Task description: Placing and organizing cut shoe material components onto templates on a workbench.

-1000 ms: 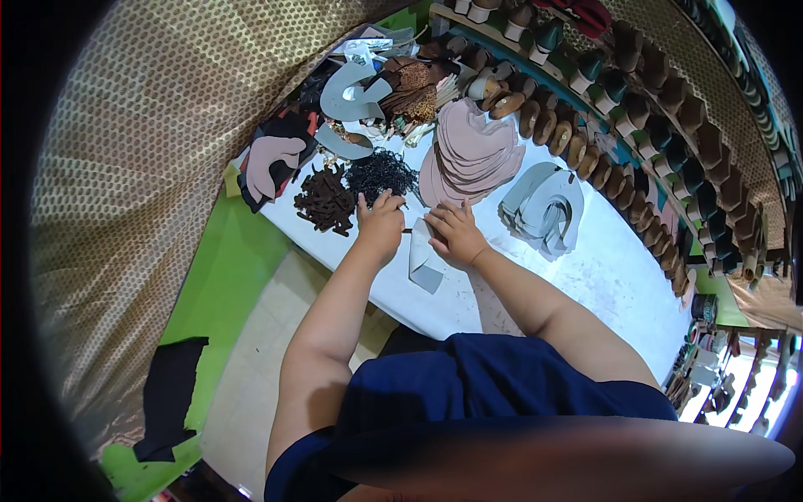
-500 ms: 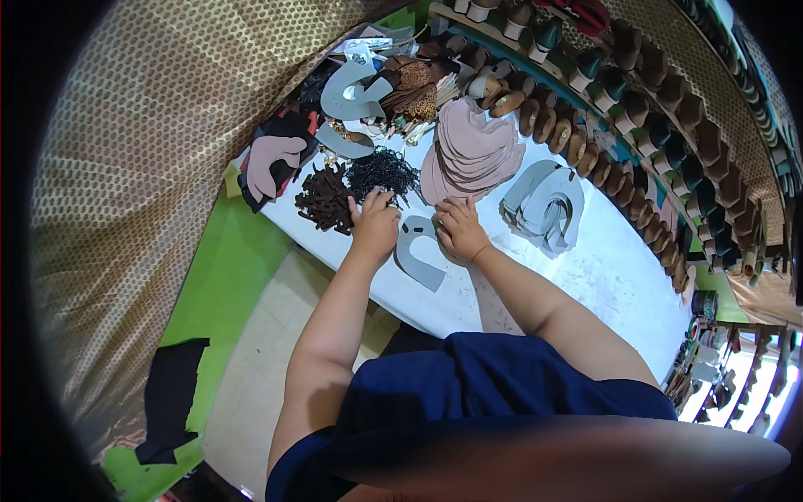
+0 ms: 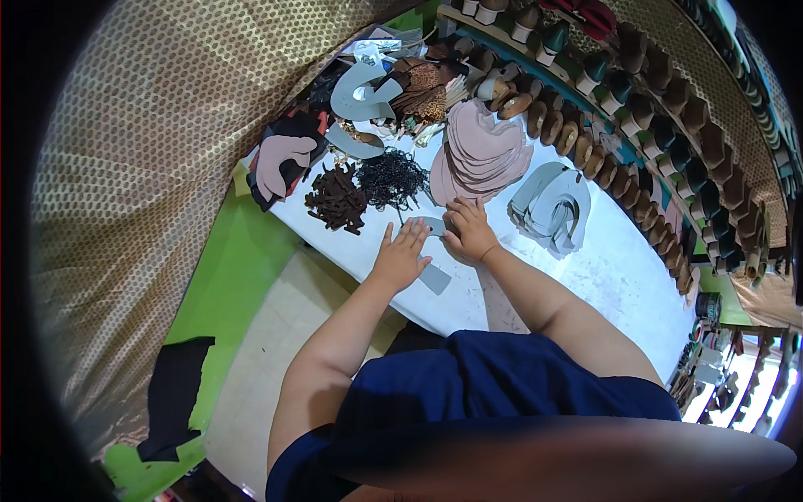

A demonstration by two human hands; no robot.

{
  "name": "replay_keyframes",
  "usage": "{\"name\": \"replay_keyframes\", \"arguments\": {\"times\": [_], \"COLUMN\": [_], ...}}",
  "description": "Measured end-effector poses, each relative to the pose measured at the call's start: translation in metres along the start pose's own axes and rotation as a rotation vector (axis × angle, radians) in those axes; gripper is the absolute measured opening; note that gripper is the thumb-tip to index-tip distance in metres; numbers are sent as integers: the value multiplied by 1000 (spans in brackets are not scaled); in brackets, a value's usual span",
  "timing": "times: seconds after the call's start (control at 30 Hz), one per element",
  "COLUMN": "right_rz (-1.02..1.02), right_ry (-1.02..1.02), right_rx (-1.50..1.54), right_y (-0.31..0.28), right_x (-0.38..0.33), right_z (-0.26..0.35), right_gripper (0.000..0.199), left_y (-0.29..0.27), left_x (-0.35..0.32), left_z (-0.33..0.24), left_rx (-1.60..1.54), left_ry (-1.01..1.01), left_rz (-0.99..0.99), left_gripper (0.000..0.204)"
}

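Head camera looks down on a long white worktable [image 3: 619,268] that runs diagonally, with a shelf of shoe lasts [image 3: 652,117] along its far edge. On the table, from largest to smallest: a stack of pink cut pieces [image 3: 481,155], a pile of grey curved pieces [image 3: 556,209], and heaps of dark brown [image 3: 336,198] and black trimmings [image 3: 393,177]. Near the table's front edge lies one grey U-shaped piece [image 3: 434,276], flat. The left hand [image 3: 400,255] rests on it, fingers spread and flat, gripping nothing. The right hand [image 3: 470,234] curls loosely over its far end; whether it pinches it cannot be told. The piece looks thin, light and bendable, probably best lifted by an edge.
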State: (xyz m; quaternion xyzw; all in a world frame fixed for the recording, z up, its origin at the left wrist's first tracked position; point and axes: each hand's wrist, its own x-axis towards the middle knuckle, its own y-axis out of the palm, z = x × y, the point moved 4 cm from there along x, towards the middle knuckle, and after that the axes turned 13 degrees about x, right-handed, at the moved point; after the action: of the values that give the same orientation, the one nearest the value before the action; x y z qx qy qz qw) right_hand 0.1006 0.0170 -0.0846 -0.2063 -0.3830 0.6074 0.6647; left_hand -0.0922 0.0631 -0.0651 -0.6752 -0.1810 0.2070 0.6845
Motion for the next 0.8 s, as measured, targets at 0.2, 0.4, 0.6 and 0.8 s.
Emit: {"name": "replay_keyframes", "arguments": {"times": [0.2, 0.4, 0.6, 0.8], "right_rz": [23, 34, 74, 80], "right_ry": [12, 40, 81, 92], "right_rx": [-48, -61, -77, -85], "right_y": [-1, -1, -3, 0], "right_x": [2, 5, 7, 7], "right_z": [1, 5, 9, 8], "right_gripper": [46, 52, 55, 55], "left_y": [0, -3, -3, -11], "left_x": [2, -11, -38, -61], "left_z": [2, 17, 123, 204], "left_rx": [-15, -98, -21, -104], "left_ry": [-33, 2, -638, -871], "left_rz": [114, 23, -214, -391], "left_gripper": [63, 67, 76, 50]}}
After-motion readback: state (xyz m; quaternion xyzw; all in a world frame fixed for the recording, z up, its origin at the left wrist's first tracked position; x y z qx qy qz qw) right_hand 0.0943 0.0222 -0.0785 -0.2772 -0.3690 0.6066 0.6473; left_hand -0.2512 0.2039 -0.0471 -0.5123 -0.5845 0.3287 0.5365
